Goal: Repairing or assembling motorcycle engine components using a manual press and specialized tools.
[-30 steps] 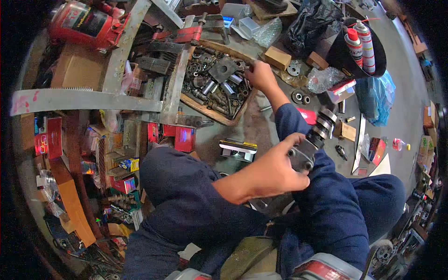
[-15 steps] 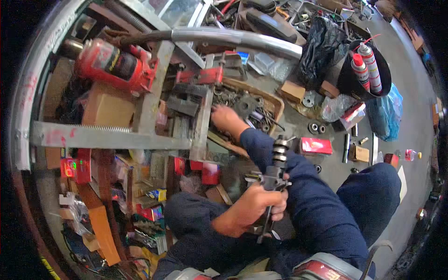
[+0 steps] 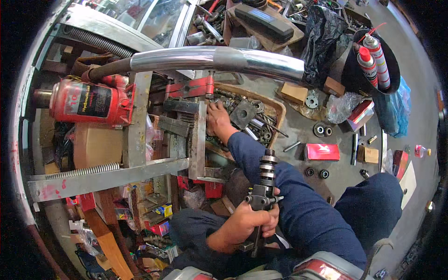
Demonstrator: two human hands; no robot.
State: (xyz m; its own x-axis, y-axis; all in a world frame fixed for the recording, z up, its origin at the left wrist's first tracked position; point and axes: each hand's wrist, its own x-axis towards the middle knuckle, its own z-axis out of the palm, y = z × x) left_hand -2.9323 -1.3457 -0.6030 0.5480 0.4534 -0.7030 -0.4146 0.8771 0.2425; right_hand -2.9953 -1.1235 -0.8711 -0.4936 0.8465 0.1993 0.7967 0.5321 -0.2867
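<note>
My left hand (image 3: 252, 221) is closed around a dark metal tool (image 3: 262, 198), held upright in front of my lap. Its top is a shaft with bright steel rings, and below that sits a black block with a side lever. My right arm crosses beyond it, and my right hand (image 3: 218, 120) reaches over the near-left part of a wooden tray (image 3: 280, 109) of loose metal parts. The fingers of that hand stretch forward among the parts, and I see nothing held in them. A dark square plate with a hole (image 3: 243, 115) lies in the tray beside this hand.
Left of the tray stands a steel press frame (image 3: 112, 175) with a red hydraulic jack (image 3: 88, 102) and a long chrome tube (image 3: 219, 60) across it. Rightward are a red box (image 3: 322, 152), bearings (image 3: 319, 129), a black bucket (image 3: 394, 81) with spray cans, and a blue bag (image 3: 396, 112).
The view has shifted, with the press frame now lower and further left. The ringed tool stands a little lower in view, still in my left hand. My right hand stays at the tray.
</note>
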